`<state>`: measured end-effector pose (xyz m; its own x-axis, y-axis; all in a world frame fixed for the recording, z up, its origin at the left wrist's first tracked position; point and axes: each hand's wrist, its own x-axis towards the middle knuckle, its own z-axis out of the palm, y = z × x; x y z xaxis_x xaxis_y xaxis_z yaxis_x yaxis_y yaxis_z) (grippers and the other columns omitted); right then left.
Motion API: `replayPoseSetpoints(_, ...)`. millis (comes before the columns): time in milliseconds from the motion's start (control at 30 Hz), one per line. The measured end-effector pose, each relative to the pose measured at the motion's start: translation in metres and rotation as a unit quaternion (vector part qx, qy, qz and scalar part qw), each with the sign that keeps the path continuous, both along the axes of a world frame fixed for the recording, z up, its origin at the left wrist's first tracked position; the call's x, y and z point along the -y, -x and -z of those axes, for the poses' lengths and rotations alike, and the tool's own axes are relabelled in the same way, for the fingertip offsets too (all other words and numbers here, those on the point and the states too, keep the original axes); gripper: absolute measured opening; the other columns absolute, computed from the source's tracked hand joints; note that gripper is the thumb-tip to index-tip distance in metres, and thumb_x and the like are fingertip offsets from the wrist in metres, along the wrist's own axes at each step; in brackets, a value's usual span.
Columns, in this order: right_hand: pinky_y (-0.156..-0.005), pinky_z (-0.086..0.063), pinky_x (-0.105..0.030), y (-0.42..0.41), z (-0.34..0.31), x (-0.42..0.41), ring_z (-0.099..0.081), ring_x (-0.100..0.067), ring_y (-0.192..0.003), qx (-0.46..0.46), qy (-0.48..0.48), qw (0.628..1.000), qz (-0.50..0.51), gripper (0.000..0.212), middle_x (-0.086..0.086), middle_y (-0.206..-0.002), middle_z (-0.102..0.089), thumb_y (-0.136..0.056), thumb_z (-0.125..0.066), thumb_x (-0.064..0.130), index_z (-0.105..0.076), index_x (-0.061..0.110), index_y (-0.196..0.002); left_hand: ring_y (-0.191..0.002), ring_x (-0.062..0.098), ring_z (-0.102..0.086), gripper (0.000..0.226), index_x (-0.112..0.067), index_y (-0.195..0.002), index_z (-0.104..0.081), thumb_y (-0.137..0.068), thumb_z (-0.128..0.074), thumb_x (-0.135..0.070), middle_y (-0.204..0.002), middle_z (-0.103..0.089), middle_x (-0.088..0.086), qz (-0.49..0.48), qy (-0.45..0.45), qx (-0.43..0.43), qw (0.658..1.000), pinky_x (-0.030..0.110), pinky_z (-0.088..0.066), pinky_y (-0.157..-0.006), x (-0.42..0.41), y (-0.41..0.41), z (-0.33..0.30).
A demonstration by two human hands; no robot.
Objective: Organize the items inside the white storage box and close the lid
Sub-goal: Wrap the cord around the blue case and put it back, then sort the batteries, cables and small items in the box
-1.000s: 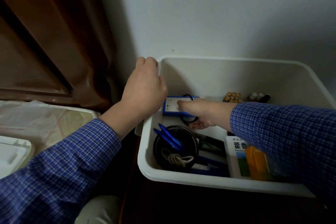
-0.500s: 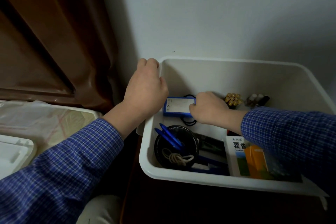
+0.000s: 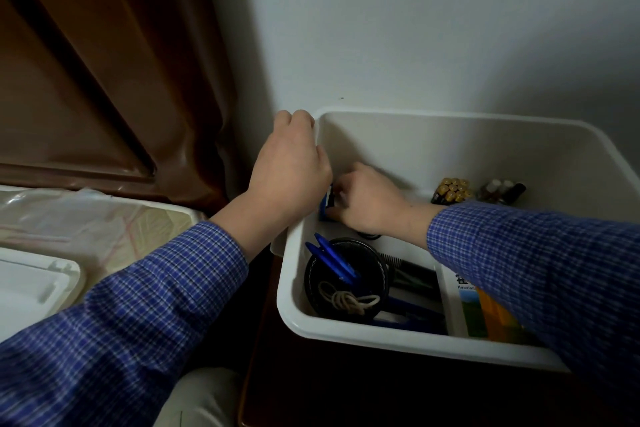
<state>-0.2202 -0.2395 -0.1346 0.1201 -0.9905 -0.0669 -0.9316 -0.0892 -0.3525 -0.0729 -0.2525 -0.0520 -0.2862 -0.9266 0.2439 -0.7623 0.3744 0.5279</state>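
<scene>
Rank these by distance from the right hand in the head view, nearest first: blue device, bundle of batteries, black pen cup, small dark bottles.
1. Blue device: gripped in the right hand, back left corner.
2. Black pen cup: just in front, front left.
3. Bundle of batteries: to the right, back wall.
4. Small dark bottles: farther right.

Dark wood stand (image 3: pixel 311 385) w/ white storage box (image 3: pixel 381 336) directly on top.
</scene>
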Motion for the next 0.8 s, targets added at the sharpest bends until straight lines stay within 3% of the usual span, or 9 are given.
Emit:
replayPoseSetpoints(67,-0.069,-0.046,-0.032,-0.005,-0.002,0.005,-0.050,-0.027,-0.081,0.012,0.002,0.999,-0.038,0.023,-0.002,-0.086,-0.046,-0.079,-0.073,0.038,-0.063,0.017,-0.081,-0.082,0.025,-0.057,0.023,-0.007,-0.116,-0.051,-0.094,-0.049,-0.014,-0.120,-0.047,0.009,0.000,-0.002,-0.001,1.000,0.035,-0.045,-0.072,0.000,0.000,-0.001)
replayPoseSetpoints(167,-0.064,-0.044,-0.031,-0.004,-0.005,0.007,-0.058,-0.028,-0.076,0.034,-0.012,0.998,-0.054,0.027,0.001,-0.077,-0.052,-0.078,-0.074,0.031,-0.051,0.022,-0.067,-0.084,0.025,-0.057,0.024,-0.008,-0.117,-0.051,-0.094,-0.049,-0.015,-0.120,-0.047,0.009,0.002,-0.002,-0.001,1.000,0.037,-0.047,-0.074,0.000,0.000,-0.001)
replayPoseSetpoints(300,-0.063,-0.053,-0.036,0.007,-0.009,0.005,-0.061,-0.018,-0.067,0.076,-0.006,0.996,-0.038,0.021,0.005,-0.073,-0.066,-0.074,-0.074,0.037,-0.066,0.019,-0.080,-0.084,0.024,-0.057,0.024,-0.009,-0.118,-0.050,-0.095,-0.049,-0.017,-0.119,-0.047,0.006,0.002,-0.004,-0.006,1.000,0.036,-0.046,-0.074,0.001,-0.001,0.001)
replayPoseSetpoints(433,-0.073,-0.055,-0.038,0.020,-0.008,0.001,-0.065,-0.019,-0.080,0.081,-0.010,0.995,-0.050,0.015,0.005,-0.087,-0.072,-0.081,-0.063,0.029,-0.072,0.023,-0.090,-0.084,0.021,-0.057,0.024,-0.012,-0.118,-0.050,-0.095,-0.050,-0.018,-0.118,-0.047,0.003,0.004,0.006,-0.010,1.000,0.033,-0.045,-0.071,0.002,-0.002,0.002)
replayPoseSetpoints(533,-0.084,-0.054,-0.038,0.027,-0.007,-0.003,-0.066,-0.024,-0.096,0.066,0.015,0.997,-0.043,0.028,-0.001,-0.105,-0.073,-0.085,-0.054,0.013,-0.074,0.019,-0.104,-0.085,0.021,-0.058,0.025,-0.013,-0.118,-0.051,-0.094,-0.051,-0.020,-0.117,-0.048,0.002,0.003,0.010,-0.010,1.000,0.036,-0.050,-0.074,0.002,-0.002,0.002)
replayPoseSetpoints(600,-0.083,-0.055,-0.038,0.030,-0.007,-0.004,-0.066,-0.026,-0.096,0.058,0.033,0.997,-0.026,0.030,-0.004,-0.104,-0.072,-0.085,-0.051,0.009,-0.073,0.015,-0.105,-0.088,0.020,-0.057,0.027,-0.013,-0.120,-0.052,-0.094,-0.052,-0.021,-0.118,-0.049,0.003,0.005,0.016,-0.008,1.000,0.036,-0.051,-0.077,0.002,-0.003,0.002)
replayPoseSetpoints(733,-0.071,-0.055,-0.040,0.036,-0.011,-0.006,-0.065,-0.032,-0.084,0.017,0.066,0.997,0.035,0.020,-0.011,-0.090,-0.071,-0.086,-0.049,0.009,-0.068,0.013,-0.093,-0.107,0.021,-0.050,0.030,-0.012,-0.119,-0.060,-0.091,-0.058,-0.021,-0.116,-0.051,0.005,0.022,0.123,0.017,0.992,0.025,-0.040,-0.084,-0.002,-0.008,-0.004)
replayPoseSetpoints(800,-0.074,-0.055,-0.036,0.042,-0.014,-0.006,-0.066,-0.035,-0.091,-0.003,0.072,0.996,0.055,0.024,-0.013,-0.098,-0.072,-0.086,-0.050,0.008,-0.069,0.013,-0.099,-0.102,0.021,-0.050,0.023,-0.012,-0.108,-0.065,-0.086,-0.060,-0.019,-0.106,-0.054,0.003,0.120,0.146,0.017,0.982,0.028,-0.041,-0.085,-0.008,-0.010,-0.019)
